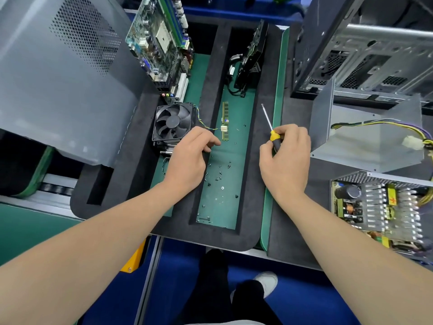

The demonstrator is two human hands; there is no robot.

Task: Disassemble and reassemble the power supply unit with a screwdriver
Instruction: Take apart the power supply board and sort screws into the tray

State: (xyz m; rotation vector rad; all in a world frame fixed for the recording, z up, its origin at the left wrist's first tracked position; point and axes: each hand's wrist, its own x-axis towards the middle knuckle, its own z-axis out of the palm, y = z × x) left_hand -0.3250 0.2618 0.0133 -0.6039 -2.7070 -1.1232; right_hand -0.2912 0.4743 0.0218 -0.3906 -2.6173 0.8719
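Right hand [285, 160] grips the screwdriver [270, 125]; left hand [188, 158] curls over screws [220, 172] in the foam tray [250, 184], hold unclear. Opened PSU [377, 207] sits right, on a black mat [293, 231]; blue floor [304, 301] below.

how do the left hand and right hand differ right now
The right hand grips a yellow-and-black screwdriver, shaft pointing away; the left hand holds no tool, fingers curled. The left hand reaches over the green compartment with loose screws; the right hand hovers over the black foam rim. Both are bare, palms down.
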